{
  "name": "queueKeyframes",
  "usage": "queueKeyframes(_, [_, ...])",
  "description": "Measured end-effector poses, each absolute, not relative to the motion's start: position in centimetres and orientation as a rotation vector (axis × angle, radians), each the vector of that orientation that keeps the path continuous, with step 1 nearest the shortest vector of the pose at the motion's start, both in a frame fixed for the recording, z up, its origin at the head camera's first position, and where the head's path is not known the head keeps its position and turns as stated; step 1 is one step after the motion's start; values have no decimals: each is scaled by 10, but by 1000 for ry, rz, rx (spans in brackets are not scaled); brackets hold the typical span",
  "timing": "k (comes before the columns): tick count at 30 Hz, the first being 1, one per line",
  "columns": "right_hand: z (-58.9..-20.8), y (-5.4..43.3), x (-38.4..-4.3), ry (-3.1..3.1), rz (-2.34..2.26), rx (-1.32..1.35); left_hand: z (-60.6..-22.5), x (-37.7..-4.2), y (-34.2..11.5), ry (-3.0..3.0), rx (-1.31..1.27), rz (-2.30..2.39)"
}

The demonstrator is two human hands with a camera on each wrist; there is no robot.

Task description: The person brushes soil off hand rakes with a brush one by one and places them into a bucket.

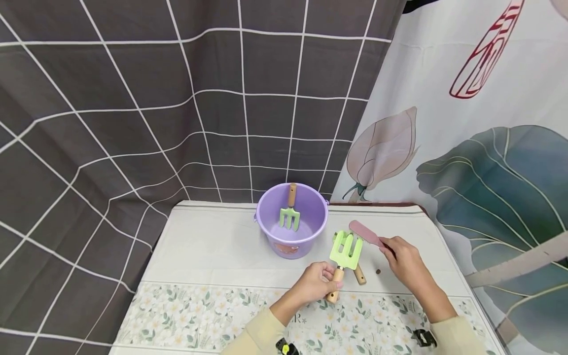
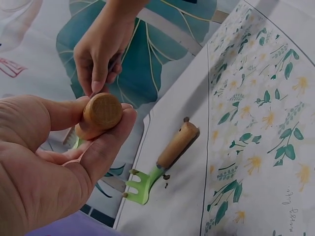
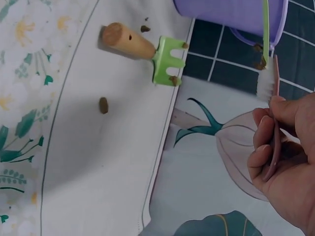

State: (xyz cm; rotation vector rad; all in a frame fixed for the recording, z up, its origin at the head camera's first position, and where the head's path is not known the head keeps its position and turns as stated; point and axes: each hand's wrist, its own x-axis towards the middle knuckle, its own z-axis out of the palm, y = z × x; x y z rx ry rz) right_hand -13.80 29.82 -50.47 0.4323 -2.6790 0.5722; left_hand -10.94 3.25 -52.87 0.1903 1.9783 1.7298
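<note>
My left hand (image 1: 314, 282) grips the wooden handle of a small green garden fork (image 1: 346, 256), its tines pointing up and away. In my right hand (image 1: 405, 261) is a pink-handled brush (image 1: 366, 232) with white bristles (image 3: 266, 84). The right wrist view shows those bristles right at the raised fork's green tines, where brown bits cling. Below them, a second green fork (image 3: 170, 61) with a wooden handle lies on the table, brown bits on its tines. From the left wrist, the held fork's handle end (image 2: 106, 110) faces the camera and hides most of its head.
A purple bucket (image 1: 308, 241) stands at the table's back, with another wooden-handled green fork (image 1: 290, 217) inside it. A brown crumb (image 1: 378, 271) lies on the white table cover (image 1: 213, 246), near the floral strip (image 1: 186, 315). Curtains hang close behind and at both sides.
</note>
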Motion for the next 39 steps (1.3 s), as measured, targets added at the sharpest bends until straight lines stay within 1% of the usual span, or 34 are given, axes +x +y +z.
queueKeyframes(8, [-500,297,-143,-2680,598,360,-529,-109,32,1959,191,1760])
queueKeyframes(16, [-493,301,-132,-2639,625,332,-529,-106,35,1796,118,1845])
queueKeyframes(22, [-488,304,-124,-2594,613,355,-532,-106,38,1862,153,1816])
queueKeyframes(29, [-486,307,-118,-2576,625,360,-534,-105,40,1888,97,1854])
queueKeyframes(39, [-486,306,-113,-2578,631,367,-539,-105,41,1858,115,1926])
